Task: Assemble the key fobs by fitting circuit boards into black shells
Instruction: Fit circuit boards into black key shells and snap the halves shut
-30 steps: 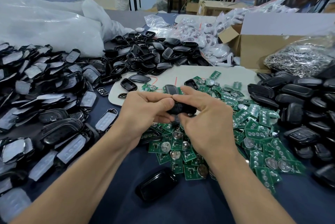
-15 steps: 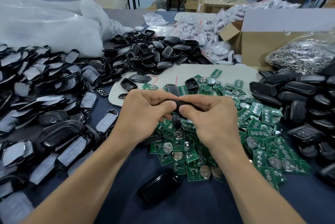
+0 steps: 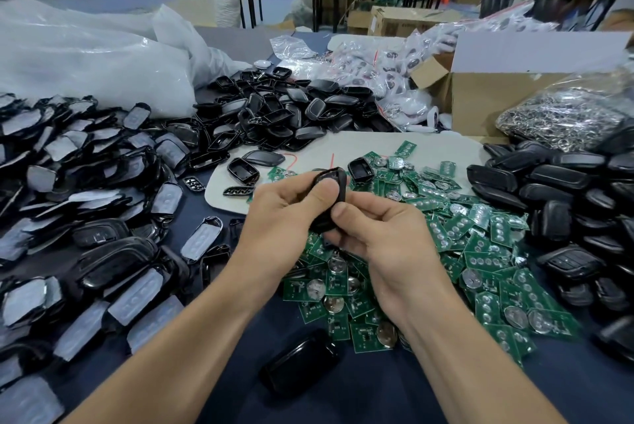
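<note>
A black key fob shell (image 3: pixel 334 183) is held upright between both hands above the table's middle. My left hand (image 3: pixel 286 214) grips it from the left, thumb pressed on its face. My right hand (image 3: pixel 380 235) pinches its lower right edge with thumb and curled fingers. Whatever is inside the shell is hidden by my fingers. Green circuit boards (image 3: pixel 480 252) with coin cells lie heaped under and right of my hands. One closed black shell (image 3: pixel 302 365) lies near the front edge between my forearms.
Piles of black shells sit at the back (image 3: pixel 284 114), right (image 3: pixel 566 190) and left (image 3: pixel 103 252), the left ones with film-covered pads. A white mat (image 3: pixel 343 145) lies under the boards. A cardboard box (image 3: pixel 497 94) and bag of metal rings (image 3: pixel 562 118) stand back right.
The shell was lying flat between my fingertips; it now stands turned upright, with my left thumb on its face. Both hands rose slightly.
</note>
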